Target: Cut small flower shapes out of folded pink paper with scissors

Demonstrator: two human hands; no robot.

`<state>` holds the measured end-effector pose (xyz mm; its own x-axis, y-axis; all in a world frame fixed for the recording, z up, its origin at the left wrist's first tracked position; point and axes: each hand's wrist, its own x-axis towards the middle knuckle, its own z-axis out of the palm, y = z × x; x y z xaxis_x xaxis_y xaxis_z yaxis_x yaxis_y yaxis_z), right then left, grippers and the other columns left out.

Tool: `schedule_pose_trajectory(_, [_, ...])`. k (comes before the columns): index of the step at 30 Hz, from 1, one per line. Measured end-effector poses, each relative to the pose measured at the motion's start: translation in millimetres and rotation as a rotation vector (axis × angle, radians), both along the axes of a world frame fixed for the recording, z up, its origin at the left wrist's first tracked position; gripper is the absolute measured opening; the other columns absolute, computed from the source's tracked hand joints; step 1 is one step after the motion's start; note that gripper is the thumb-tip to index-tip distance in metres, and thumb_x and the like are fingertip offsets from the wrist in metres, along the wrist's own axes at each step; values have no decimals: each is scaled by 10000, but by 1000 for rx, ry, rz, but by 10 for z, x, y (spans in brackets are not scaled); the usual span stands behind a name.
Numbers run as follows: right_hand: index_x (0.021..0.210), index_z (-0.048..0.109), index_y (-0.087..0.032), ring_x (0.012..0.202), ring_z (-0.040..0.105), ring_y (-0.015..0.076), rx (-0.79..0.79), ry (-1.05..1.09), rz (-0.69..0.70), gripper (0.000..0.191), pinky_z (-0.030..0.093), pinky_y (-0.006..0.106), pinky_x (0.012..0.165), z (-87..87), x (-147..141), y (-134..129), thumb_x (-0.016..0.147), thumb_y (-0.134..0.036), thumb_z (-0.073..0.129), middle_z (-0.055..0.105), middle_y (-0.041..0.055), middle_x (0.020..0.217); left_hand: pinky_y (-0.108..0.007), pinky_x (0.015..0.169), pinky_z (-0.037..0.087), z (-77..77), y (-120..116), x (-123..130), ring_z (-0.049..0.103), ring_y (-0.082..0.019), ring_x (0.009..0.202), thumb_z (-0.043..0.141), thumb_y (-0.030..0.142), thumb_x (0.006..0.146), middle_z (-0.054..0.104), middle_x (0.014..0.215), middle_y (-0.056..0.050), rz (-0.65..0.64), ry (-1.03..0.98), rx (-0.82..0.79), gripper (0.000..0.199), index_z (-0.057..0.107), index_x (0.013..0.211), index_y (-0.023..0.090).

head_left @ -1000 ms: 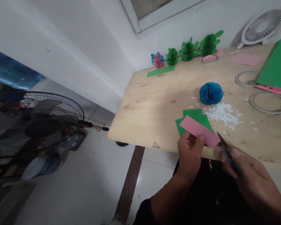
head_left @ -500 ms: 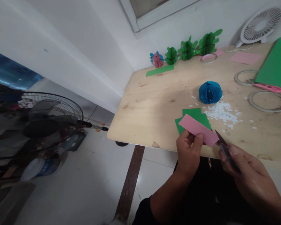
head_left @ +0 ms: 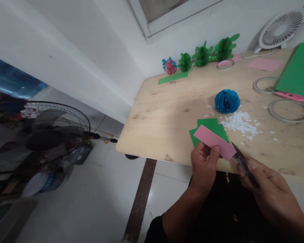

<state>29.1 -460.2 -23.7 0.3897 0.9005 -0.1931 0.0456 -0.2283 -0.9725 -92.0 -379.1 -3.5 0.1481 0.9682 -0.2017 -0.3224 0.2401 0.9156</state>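
My left hand pinches a pink paper strip by its lower edge, thumb on top. The strip is held tilted above green paper pieces at the table's front edge. In my right hand is a pair of scissors, blades pointing up and left, parted at the strip's right end. Part of the scissors is hidden by my fingers. Behind the strip sits a blue pleated paper ball, with a scatter of small white paper bits in front of it.
Green paper figures and a pink-and-blue one stand along the wall. Tape rolls, pink-handled scissors, a green sheet and a small white fan are at the right. A black floor fan stands left.
Almost nothing differs. The scissors have shifted very slightly against the strip's right end, and the camera view has tilted a little.
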Motion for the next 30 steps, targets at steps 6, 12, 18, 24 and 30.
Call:
schedule_pose_trajectory(6, [694, 670, -220, 556, 444, 131, -87, 285, -51, 411, 382, 245, 482, -20, -21, -35, 882, -585, 632, 546, 1, 621, -232, 694, 490, 1, -7, -5, 577, -115, 710, 713, 289, 825, 677, 801, -24, -11, -18, 3, 164, 676, 906, 152])
schedule_pose_trajectory(12, [778, 698, -232, 624, 493, 169, -90, 316, -55, 356, 376, 268, 492, -92, -10, -59, 873, -572, 650, 586, 24, 687, -227, 677, 482, 3, -19, -12, 548, -102, 667, 695, 283, 839, 643, 743, -6, -15, -15, 15, 136, 664, 872, 154])
schedule_pose_trajectory(18, [692, 658, -229, 558, 422, 146, -94, 293, -63, 405, 348, 271, 472, -45, -35, -46, 865, -596, 640, 527, 4, 625, -229, 668, 479, 10, -18, -15, 545, -102, 653, 694, 277, 836, 639, 730, -6, -24, -4, 10, 132, 662, 870, 154])
schedule_pose_trajectory(24, [664, 632, -235, 527, 384, 141, -78, 291, -43, 407, 329, 272, 458, -50, -36, -28, 878, -581, 630, 435, -21, 562, -227, 673, 480, 13, -16, -6, 551, -101, 661, 693, 265, 835, 655, 748, -12, -31, -20, 10, 120, 669, 876, 155])
schedule_pose_trajectory(30, [663, 629, -243, 519, 405, 154, -58, 225, -41, 404, 367, 288, 467, -79, -33, -36, 902, -567, 598, 472, -9, 566, -230, 663, 480, 0, -12, 3, 559, -107, 664, 706, 270, 824, 659, 751, -18, -21, -18, -8, 129, 669, 867, 154])
